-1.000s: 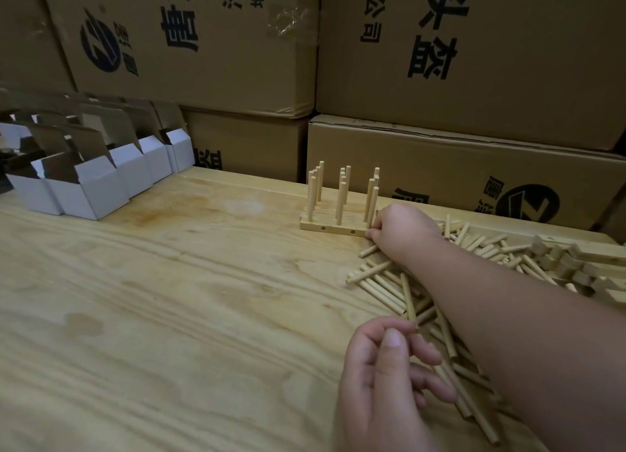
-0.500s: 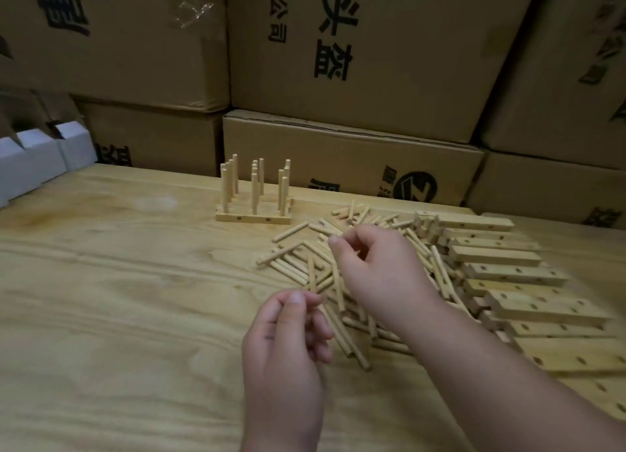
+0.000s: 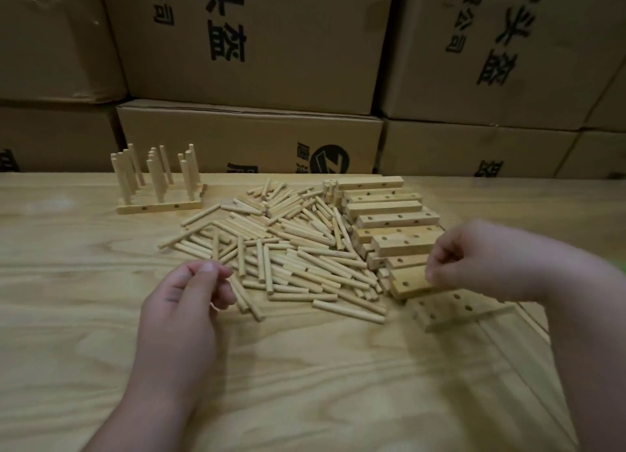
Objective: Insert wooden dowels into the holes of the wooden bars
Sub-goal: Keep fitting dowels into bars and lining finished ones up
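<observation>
Head view: the right hand [image 3: 474, 262] curls its fingers onto a bar [image 3: 410, 282] in the stack; whether it truly grips is unclear. The left hand [image 3: 189, 296] hangs loosely curled, empty, dowels [image 3: 288, 248] just beyond it. Lifting that bar could topple neighbouring bars into the dowels.

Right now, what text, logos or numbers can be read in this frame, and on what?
"头盔": upper middle cardboard box.
"头盔": upper right cardboard box.
"公司": smaller print on both, the rest cut off.
Round black logo: lower middle box; characters beside it cut off.
Bars and dowels: no markings.
</observation>
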Demonstrator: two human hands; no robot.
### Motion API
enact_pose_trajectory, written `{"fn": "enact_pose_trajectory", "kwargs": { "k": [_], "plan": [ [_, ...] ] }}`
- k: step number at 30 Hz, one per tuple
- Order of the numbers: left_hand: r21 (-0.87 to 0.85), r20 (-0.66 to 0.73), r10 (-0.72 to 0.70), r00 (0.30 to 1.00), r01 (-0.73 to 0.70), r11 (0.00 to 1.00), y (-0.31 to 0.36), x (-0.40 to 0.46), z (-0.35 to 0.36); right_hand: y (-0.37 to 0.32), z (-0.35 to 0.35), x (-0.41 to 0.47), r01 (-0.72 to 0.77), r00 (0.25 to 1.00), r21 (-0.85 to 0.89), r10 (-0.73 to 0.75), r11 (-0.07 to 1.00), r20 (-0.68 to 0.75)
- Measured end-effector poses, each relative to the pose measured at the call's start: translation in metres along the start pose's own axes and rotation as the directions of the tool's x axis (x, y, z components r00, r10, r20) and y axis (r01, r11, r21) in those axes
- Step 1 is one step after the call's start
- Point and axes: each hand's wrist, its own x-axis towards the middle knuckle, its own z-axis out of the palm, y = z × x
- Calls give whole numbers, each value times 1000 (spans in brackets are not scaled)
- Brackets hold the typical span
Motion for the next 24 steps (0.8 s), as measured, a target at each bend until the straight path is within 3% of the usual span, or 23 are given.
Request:
{"fn": "enact_pose_trajectory", "kwargs": {
  "k": [3, 13, 24],
  "plan": [
    [-18, 2, -5, 1000, 5, 1000, 0, -1, 2, 18, -2, 3, -69, 989, -90, 80, 994, 127],
    [-31, -4, -13, 1000, 13, 999, -3, 1, 1, 27, 15, 18, -270, 934, -151, 297, 951, 200],
    [-33, 4, -31, 1000, 31, 999, 0, -1, 2, -34, 47, 11, -85, 945, -254, 158, 964, 285]
  ]
}}
